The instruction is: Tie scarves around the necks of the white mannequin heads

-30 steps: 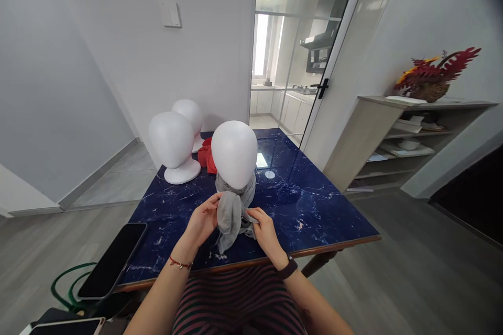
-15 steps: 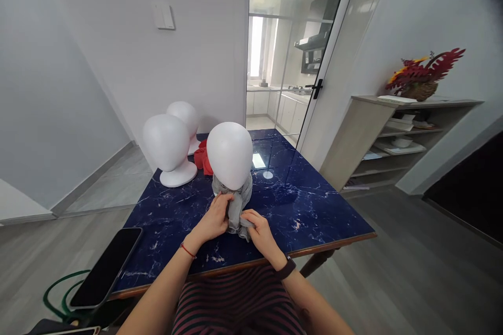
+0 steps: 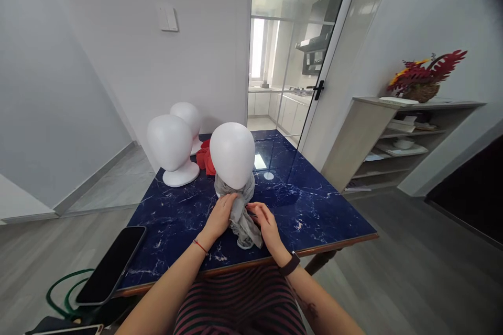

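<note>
Grey and thin-looking, the scarf (image 3: 245,225) is wrapped round the neck of the front mannequin head (image 3: 232,154) on the blue table (image 3: 310,204), its loose length hung towards six o'clock. At seven o'clock from the head, gathered cloth is held under the curled fingers of the left hand (image 3: 221,215); at five o'clock, the right hand (image 3: 269,224) is loosely spread, nothing being clasped, and whether the cloth is touched by its fingertips cannot be told. Light, limp handling is to be expected, with creasing easily caused and the weave perhaps snagged by hard pulling. Hold is best taken at the bunched part beneath the head, which could be tipped by a sharp tug.
</note>
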The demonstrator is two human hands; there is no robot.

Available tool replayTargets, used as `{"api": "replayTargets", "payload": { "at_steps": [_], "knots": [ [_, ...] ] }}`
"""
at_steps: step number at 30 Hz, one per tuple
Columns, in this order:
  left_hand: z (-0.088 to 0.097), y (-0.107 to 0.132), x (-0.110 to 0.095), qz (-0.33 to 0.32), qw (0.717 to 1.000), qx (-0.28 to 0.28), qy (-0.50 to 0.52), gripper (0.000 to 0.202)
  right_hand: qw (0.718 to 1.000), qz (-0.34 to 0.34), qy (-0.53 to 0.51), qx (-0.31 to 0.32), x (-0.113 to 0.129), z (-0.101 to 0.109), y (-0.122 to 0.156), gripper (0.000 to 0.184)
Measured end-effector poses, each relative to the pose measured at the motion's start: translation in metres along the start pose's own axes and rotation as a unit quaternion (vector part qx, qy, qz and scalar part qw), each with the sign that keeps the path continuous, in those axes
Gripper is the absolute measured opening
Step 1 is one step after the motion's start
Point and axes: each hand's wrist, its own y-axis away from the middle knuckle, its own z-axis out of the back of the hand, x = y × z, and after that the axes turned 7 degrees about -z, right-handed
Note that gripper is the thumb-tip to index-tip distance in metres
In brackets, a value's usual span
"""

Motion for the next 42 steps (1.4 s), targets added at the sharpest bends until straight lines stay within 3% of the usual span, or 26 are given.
{"api": "replayTargets", "payload": {
  "at_steps": [3, 6, 8, 11, 16, 27, 33, 37, 42],
  "knots": [
    [-0.004, 0.003, 0.0, 0.042, 0.997, -0.05, 0.052, 0.049, 0.98, -0.129, -0.148, -0.045, -0.005, -0.007, -0.014, 0.027],
    [-0.003, 0.003, -0.002, 0.046, 0.993, -0.077, 0.073, 0.038, 0.948, -0.232, -0.219, 0.005, -0.006, -0.015, -0.031, 0.018],
    [-0.001, 0.003, -0.003, 0.025, 0.994, -0.078, 0.074, 0.035, 0.934, -0.273, -0.23, 0.031, -0.005, -0.019, -0.041, 0.009],
    [0.002, 0.002, -0.002, 0.002, 0.996, -0.074, 0.048, 0.037, 0.919, -0.307, -0.243, 0.038, -0.004, -0.02, -0.049, 0.012],
    [0.005, 0.002, -0.002, -0.035, 0.999, -0.031, -0.024, 0.045, 0.907, -0.322, -0.267, 0.041, -0.004, -0.019, -0.051, 0.016],
    [-0.004, 0.001, -0.003, -0.008, 0.997, -0.02, -0.068, 0.052, 0.905, -0.262, -0.328, 0.068, -0.006, -0.006, -0.066, 0.019],
    [-0.004, 0.001, -0.005, 0.006, 0.997, -0.013, -0.076, 0.048, 0.887, -0.308, -0.333, 0.089, -0.002, -0.012, -0.065, 0.022],
    [0.0, 0.0, -0.009, 0.009, 0.997, -0.003, -0.077, 0.048, 0.897, -0.307, -0.305, 0.086, 0.002, -0.012, -0.06, 0.019],
    [-0.002, 0.001, -0.007, 0.023, 0.995, 0.017, -0.092, 0.056, 0.927, -0.257, -0.253, 0.1, 0.001, -0.011, -0.058, 0.017]
  ]
}}
